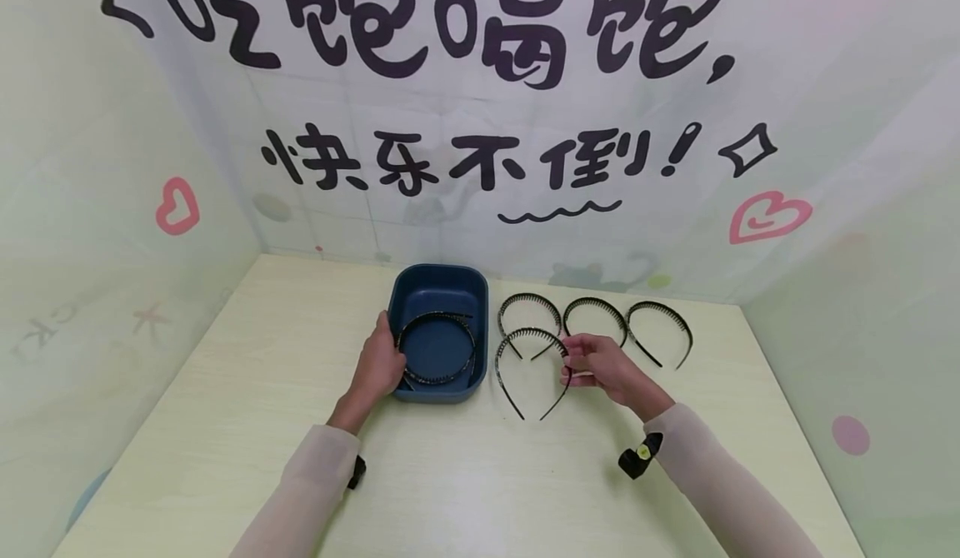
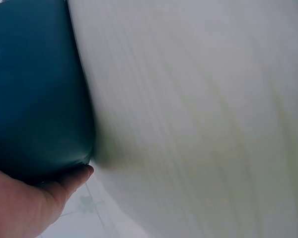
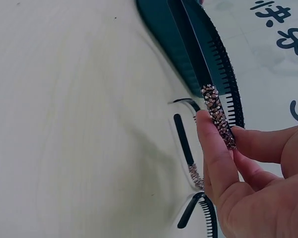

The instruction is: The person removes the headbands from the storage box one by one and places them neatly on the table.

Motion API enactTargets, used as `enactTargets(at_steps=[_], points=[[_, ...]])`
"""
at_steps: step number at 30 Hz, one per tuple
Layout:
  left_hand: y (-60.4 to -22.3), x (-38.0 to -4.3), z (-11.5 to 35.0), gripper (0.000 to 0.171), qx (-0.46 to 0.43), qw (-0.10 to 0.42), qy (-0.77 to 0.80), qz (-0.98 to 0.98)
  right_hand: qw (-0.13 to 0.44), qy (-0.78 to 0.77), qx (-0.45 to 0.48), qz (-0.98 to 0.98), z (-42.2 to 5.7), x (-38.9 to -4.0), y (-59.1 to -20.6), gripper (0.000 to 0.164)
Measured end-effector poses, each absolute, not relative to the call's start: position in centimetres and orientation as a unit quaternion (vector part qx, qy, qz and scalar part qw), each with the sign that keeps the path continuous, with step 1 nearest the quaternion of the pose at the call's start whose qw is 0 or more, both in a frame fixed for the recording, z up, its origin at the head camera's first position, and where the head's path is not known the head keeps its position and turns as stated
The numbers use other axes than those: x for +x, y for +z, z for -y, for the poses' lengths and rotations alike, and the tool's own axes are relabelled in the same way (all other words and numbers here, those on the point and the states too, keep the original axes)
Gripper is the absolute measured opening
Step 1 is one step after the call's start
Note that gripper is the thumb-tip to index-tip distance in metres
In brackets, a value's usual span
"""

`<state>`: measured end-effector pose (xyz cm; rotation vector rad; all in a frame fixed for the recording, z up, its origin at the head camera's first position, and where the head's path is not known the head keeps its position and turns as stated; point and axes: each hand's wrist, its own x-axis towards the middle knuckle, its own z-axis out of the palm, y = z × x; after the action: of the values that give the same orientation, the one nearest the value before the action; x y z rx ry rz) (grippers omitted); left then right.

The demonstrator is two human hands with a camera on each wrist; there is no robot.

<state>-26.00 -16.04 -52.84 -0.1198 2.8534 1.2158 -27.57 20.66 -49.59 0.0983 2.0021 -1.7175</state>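
A blue plastic box (image 1: 437, 275) stands on the table, with at least one dark toothed headband (image 1: 437, 380) inside it. My left hand (image 1: 381, 360) grips the box's left side; the left wrist view shows my fingers (image 2: 64, 186) against its outer wall. Between the thumb and fingers of my right hand (image 1: 603, 366) I pinch one side of another headband (image 1: 500, 366), black with teeth and glittery stones. Its loose ends point toward me, and it overlaps the nearest headband (image 1: 530, 296) of a row behind. In the right wrist view the stones (image 3: 216, 111) show clearly.
Two more headbands, one in the middle (image 1: 595, 301) and one at the right (image 1: 678, 318), lie in the row right of the box. The pale wooden table (image 1: 465, 483) ends against printed cloth walls (image 1: 450, 216) at the back and both sides.
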Motion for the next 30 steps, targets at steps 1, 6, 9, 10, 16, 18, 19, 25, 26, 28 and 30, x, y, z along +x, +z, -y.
enactTargets(at_steps=[1, 6, 9, 10, 16, 18, 19, 25, 26, 28, 30], points=[[-52.9, -26.0, 16.1, 0.075, -0.04, 0.019, 0.391, -0.919, 0.249, -0.629, 0.036, -0.736, -20.7, -27.5, -49.8, 0.042], [-52.9, -26.0, 16.1, 0.075, -0.041, 0.02, 0.391, -0.919, 0.252, -0.62, 0.031, -0.743, -20.7, -27.0, -50.9, 0.037], [-52.9, -26.0, 16.2, 0.075, -0.04, 0.02, 0.391, -0.919, 0.256, -0.615, 0.027, -0.745, -20.5, -26.6, -51.5, 0.036], [-52.9, -26.0, 16.2, 0.074, -0.04, 0.02, 0.391, -0.919, 0.259, -0.613, 0.025, -0.746, -20.5, -26.5, -51.7, 0.035], [-53.0, -26.1, 16.1, 0.074, -0.037, 0.019, 0.392, -0.919, 0.274, -0.62, 0.013, -0.735, -20.2, -25.9, -52.5, 0.033], [-53.0, -26.1, 16.1, 0.074, -0.036, 0.018, 0.392, -0.919, 0.277, -0.623, 0.011, -0.732, -20.2, -25.8, -52.6, 0.033], [-53.0, -26.1, 16.1, 0.074, -0.036, 0.018, 0.392, -0.919, 0.278, -0.623, 0.01, -0.731, -20.2, -25.8, -52.6, 0.033], [-52.9, -26.1, 16.1, 0.075, -0.036, 0.015, 0.389, -0.92, 0.286, -0.622, 0.005, -0.729, -20.0, -25.6, -52.3, 0.033], [-52.9, -26.1, 16.1, 0.075, -0.036, 0.015, 0.389, -0.921, 0.286, -0.622, 0.004, -0.729, -20.0, -25.6, -52.2, 0.033], [-52.9, -26.1, 16.1, 0.075, -0.036, 0.014, 0.388, -0.921, 0.285, -0.621, 0.003, -0.73, -20.0, -25.6, -52.3, 0.032], [-52.9, -26.1, 16.1, 0.075, -0.036, 0.015, 0.389, -0.921, 0.285, -0.621, 0.003, -0.73, -20.0, -25.6, -52.3, 0.032]])
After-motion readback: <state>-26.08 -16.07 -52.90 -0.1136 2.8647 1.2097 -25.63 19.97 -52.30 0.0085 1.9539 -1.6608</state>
